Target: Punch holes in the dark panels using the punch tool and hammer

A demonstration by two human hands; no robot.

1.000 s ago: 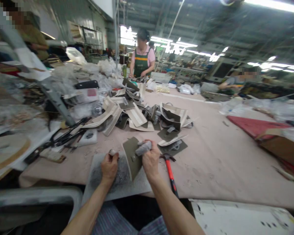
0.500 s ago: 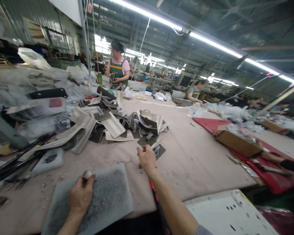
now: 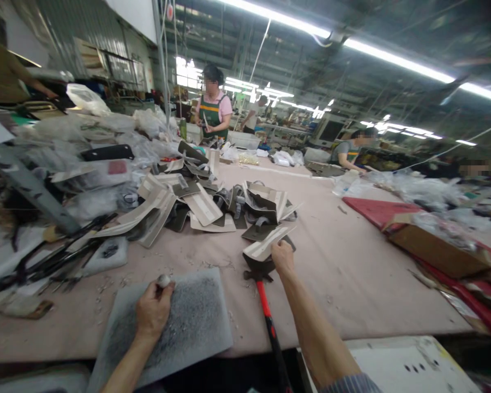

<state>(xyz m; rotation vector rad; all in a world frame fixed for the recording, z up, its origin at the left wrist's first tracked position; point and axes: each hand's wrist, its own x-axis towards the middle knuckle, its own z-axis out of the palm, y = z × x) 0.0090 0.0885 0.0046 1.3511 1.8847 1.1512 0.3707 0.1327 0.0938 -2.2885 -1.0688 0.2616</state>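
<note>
My left hand [image 3: 152, 311] is closed around a small whitish round-topped piece [image 3: 163, 281], its lower part hidden by the fingers. Beneath this hand lies a grey speckled slab [image 3: 196, 311] at the table's front edge. My right hand [image 3: 283, 256] has its fingers closed at the edge of a cream-and-dark folded panel [image 3: 264, 245]. Just below that panel is a hammer [image 3: 265, 305] with a red and black handle, resting at the table edge. A heap of similar panels [image 3: 204, 204] with grey straps spreads behind both hands.
Plastic bags [image 3: 106, 128] and long dark tools [image 3: 61, 254] crowd the left. At right, a cardboard box [image 3: 437, 248] sits on a red sheet [image 3: 376, 207]. A co-worker in a green apron [image 3: 214, 112] stands across the table; another person [image 3: 347, 150] is farther right.
My right hand has moved forward and right to the cream-and-dark panel, uncovering the hammer. My left hand keeps the whitish piece over the slab. The view has shifted left.
</note>
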